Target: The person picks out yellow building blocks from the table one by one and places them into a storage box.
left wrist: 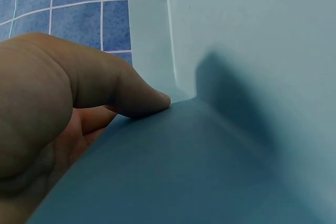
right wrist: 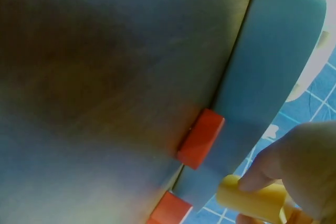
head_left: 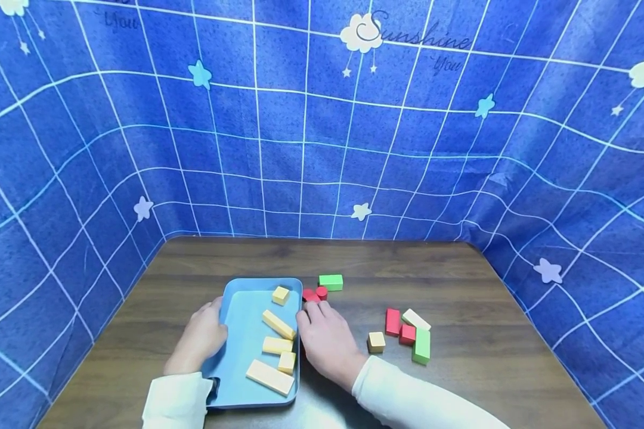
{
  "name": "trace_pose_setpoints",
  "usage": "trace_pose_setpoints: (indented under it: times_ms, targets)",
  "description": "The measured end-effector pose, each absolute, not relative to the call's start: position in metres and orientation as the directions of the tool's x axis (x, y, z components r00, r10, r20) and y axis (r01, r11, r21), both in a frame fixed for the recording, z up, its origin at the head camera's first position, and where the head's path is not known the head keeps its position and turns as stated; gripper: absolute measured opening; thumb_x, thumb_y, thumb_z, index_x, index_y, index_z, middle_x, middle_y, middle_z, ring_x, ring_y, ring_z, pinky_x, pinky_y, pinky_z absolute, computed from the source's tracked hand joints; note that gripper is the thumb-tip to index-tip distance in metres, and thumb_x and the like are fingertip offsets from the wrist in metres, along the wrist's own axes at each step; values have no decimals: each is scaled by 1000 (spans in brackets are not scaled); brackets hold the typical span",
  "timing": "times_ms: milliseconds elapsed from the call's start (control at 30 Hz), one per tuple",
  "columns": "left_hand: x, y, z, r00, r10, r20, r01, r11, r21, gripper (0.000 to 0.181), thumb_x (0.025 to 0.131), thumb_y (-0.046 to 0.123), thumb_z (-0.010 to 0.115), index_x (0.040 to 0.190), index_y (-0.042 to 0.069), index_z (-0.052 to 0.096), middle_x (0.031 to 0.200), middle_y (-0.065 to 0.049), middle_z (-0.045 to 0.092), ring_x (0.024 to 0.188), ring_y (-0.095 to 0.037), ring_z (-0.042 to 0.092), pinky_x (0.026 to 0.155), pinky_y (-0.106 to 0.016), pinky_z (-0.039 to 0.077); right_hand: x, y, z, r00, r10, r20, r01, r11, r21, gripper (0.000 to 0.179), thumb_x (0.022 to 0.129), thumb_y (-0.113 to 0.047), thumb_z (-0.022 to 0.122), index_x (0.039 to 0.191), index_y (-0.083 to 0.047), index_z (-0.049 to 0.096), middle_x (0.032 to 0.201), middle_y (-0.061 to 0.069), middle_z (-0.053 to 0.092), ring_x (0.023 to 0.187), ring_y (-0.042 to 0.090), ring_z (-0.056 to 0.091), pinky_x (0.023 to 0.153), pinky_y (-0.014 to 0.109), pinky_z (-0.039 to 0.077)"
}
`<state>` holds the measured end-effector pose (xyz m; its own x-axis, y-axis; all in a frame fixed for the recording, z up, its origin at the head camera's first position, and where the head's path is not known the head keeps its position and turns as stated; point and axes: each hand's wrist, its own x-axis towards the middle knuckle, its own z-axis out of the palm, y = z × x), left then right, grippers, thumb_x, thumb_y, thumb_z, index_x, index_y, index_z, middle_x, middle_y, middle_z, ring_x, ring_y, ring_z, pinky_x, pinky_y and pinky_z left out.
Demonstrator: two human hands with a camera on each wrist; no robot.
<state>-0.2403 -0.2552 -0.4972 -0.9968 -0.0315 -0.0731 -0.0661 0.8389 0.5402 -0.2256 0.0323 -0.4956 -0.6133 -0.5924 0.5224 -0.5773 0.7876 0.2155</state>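
A blue tray (head_left: 236, 322) lies on the table with several yellow and pale wooden blocks inside, among them a plank (head_left: 270, 377) and a cube (head_left: 281, 295). My left hand (head_left: 204, 333) grips its left side, the thumb over the rim in the left wrist view. Beside the tray's right wall is my right hand (head_left: 330, 339). The right wrist view shows it pinching a yellow cylinder (right wrist: 252, 199) between thumb and fingers, close to the rim. One red block (right wrist: 202, 139) stands against the outer wall, and another red block (right wrist: 170, 209) lies nearby.
Past my right fingertips sit several red pieces (head_left: 316, 294) and a green block (head_left: 331, 282). On the right, a yellow cube (head_left: 376, 342) lies near a group with a red block (head_left: 392, 322), a green block (head_left: 421, 346) and a pale block (head_left: 416, 319). Blue cloth (head_left: 322, 155) surrounds the table.
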Motion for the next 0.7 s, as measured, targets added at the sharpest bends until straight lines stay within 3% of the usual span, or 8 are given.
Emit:
trace_pose_setpoints:
  times_ms: [433, 567, 700]
  targets:
    - [-243, -252, -496, -996, -33, -85, -74, 839, 540, 66, 98, 2, 51, 158, -12, 25, 156, -38, 35, 143, -59, 35, 114, -71, 35, -220, 21, -486, -558, -590, 583, -597, 774, 212, 23, 87, -23, 74, 105, -12, 64, 93, -1, 64, 76, 17, 57, 59, 28, 55]
    - [-243, -252, -496, -996, -35, -88, -77, 836, 543, 66, 99, 2, 51, 158, -11, 26, 155, -38, 37, 142, -59, 37, 112, -72, 36, -218, 19, -486, -583, -595, 554, -613, 769, 181, 27, 87, -31, 78, 104, -15, 64, 92, -4, 67, 71, 15, 54, 55, 26, 50]
    - [-243, -254, -498, -998, -28, -65, -58, 842, 537, 65, 98, 2, 51, 157, -10, 28, 153, -38, 40, 141, -59, 39, 112, -72, 37, -217, 17, -485, -626, -604, 494, -651, 753, 96, 31, 88, -33, 80, 109, -16, 65, 99, -4, 64, 76, 12, 53, 57, 22, 51]
